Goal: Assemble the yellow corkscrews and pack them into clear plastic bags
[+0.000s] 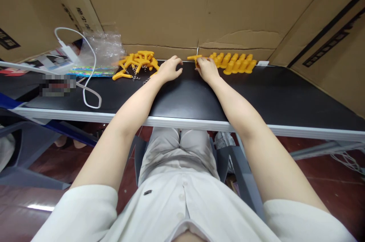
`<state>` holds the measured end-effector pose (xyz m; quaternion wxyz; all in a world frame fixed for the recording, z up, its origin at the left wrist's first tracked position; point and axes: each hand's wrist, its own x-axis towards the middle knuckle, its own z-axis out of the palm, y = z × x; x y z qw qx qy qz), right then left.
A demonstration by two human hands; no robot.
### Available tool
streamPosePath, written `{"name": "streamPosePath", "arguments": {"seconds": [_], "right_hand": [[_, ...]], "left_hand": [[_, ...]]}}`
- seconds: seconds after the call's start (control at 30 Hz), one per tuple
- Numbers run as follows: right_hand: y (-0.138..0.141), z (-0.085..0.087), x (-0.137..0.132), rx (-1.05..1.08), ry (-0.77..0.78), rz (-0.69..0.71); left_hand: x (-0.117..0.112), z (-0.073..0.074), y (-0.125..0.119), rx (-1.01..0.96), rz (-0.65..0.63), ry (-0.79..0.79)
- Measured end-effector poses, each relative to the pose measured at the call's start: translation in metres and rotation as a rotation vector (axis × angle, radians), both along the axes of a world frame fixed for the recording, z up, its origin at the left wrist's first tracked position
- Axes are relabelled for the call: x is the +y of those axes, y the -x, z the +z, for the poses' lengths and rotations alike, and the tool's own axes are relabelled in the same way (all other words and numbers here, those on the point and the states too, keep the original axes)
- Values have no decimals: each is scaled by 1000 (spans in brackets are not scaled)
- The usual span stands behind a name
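Note:
My right hand [207,69] is closed around a yellow T-handled corkscrew [194,57], its crossbar sticking out above the fingers; they hide the lower part. Just right of that hand, several yellow bottle-shaped sleeves [236,65] stand upright in close rows. My left hand [170,69] hovers over or rests on the black tabletop, palm down, with thumb and fingers apart and nothing visible in it. On its left lies a loose pile of yellow T-handled corkscrews [141,59], some showing thin metal spirals.
A clear plastic bag [101,48] and a white cable [92,99] lie on the left of the black table [188,99]. Cardboard walls [159,10] close off the back and sides. A small white piece [262,63] sits behind the sleeves.

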<state>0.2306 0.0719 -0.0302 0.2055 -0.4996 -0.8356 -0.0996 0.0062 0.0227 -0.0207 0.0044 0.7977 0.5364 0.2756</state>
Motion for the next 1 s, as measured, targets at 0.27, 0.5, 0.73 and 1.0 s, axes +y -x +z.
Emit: {"name": "streamPosePath", "arguments": {"seconds": [0.27, 0.5, 0.73, 1.0], "right_hand": [[16, 7, 8, -48, 18, -15], [31, -15, 42, 34, -51, 36], [35, -25, 59, 102, -47, -11], [37, -5, 81, 178, 36, -119]], "left_hand": [[-8, 6, -5, 35, 30, 8], [1, 1, 0, 21, 0, -19], [-1, 4, 0, 27, -14, 27], [-1, 5, -1, 42, -16, 62]]}}
